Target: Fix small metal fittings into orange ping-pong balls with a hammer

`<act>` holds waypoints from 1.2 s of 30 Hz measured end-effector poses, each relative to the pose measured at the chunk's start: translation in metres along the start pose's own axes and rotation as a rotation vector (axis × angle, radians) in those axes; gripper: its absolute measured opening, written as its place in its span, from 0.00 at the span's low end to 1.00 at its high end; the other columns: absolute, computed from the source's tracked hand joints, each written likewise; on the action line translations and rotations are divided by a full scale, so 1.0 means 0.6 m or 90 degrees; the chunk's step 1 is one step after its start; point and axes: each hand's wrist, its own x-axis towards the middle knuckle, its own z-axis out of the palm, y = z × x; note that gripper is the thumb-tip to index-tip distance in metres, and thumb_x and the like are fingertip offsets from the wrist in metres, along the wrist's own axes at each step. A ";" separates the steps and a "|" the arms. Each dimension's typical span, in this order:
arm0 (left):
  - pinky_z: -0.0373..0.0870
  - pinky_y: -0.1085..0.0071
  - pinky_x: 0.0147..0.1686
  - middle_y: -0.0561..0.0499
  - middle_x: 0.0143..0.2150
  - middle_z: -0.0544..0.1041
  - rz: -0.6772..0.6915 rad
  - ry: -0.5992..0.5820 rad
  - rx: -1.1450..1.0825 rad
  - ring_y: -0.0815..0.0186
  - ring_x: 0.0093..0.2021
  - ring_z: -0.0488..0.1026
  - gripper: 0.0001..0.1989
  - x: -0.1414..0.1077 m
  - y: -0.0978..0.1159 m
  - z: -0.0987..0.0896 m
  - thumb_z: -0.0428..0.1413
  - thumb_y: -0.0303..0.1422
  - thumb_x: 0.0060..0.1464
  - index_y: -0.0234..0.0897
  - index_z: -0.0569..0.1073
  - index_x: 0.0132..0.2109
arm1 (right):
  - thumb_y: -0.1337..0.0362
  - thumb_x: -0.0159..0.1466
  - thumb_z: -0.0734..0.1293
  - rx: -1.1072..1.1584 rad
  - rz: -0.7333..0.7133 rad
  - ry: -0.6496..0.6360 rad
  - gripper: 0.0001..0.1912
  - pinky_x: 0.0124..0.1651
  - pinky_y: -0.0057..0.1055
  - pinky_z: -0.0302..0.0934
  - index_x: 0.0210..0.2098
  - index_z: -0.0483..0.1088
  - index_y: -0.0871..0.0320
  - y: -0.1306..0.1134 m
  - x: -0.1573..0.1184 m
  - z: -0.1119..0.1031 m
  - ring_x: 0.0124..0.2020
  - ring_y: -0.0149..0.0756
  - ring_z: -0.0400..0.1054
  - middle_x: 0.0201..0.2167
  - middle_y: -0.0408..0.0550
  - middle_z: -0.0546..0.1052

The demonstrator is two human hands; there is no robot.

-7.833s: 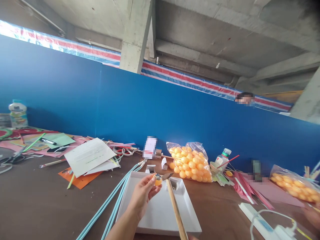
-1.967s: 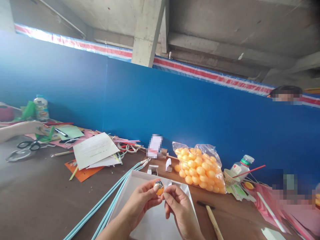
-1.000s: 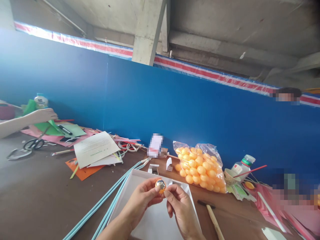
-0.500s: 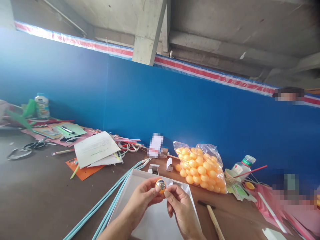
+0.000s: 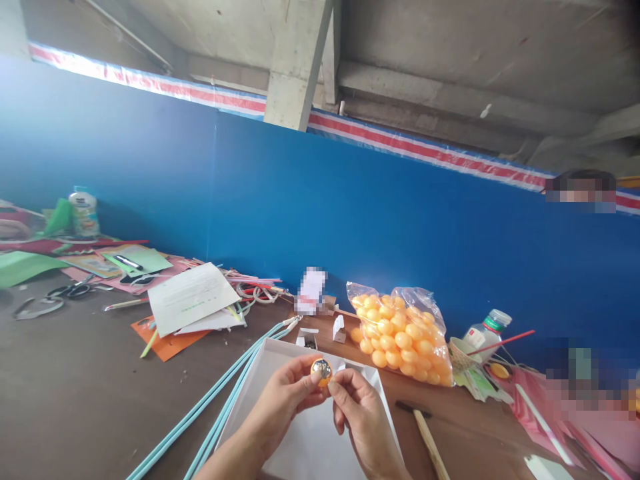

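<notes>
Over a white open box [image 5: 320, 433], my left hand [image 5: 287, 393] holds a small orange ball [image 5: 321, 381] between thumb and fingers. A shiny silver piece [image 5: 323, 368] sits on the side of the ball that faces me. My right hand [image 5: 357, 400] is closed in a pinch at the ball's right edge. What lies between its fingertips, if anything, is too small to make out. Just beyond the box stands a little white carton [image 5: 307, 337] with dark bits in it.
A clear bag of orange balls [image 5: 400, 337] stands behind to the right, with a hammer [image 5: 427, 437] nearer me. Pale blue cords [image 5: 220, 393] run along the box's left side. Papers [image 5: 193, 300] and scissors [image 5: 73, 290] lie left. A bottle [image 5: 490, 333] stands right.
My hands and the ball hold nearly the same position. At the far left, green paper has swung down toward the table, and a green strip has left the paper pile by the pen.
</notes>
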 end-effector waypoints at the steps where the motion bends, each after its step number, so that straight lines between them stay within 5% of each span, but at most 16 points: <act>1: 0.68 0.65 0.45 0.45 0.44 0.76 -0.001 0.001 0.000 0.62 0.39 0.75 0.22 0.000 0.000 0.000 0.63 0.41 0.44 0.36 0.74 0.45 | 0.53 0.60 0.65 0.001 -0.002 -0.002 0.14 0.22 0.22 0.51 0.30 0.65 0.59 0.000 0.000 0.000 0.16 0.23 0.56 0.14 0.35 0.63; 36: 0.69 0.62 0.47 0.45 0.43 0.77 0.002 0.001 -0.033 0.61 0.38 0.76 0.22 0.000 -0.002 -0.001 0.65 0.40 0.41 0.36 0.75 0.44 | 0.55 0.61 0.65 0.070 -0.001 -0.029 0.12 0.22 0.22 0.49 0.30 0.66 0.59 0.007 0.000 -0.002 0.16 0.22 0.55 0.14 0.35 0.63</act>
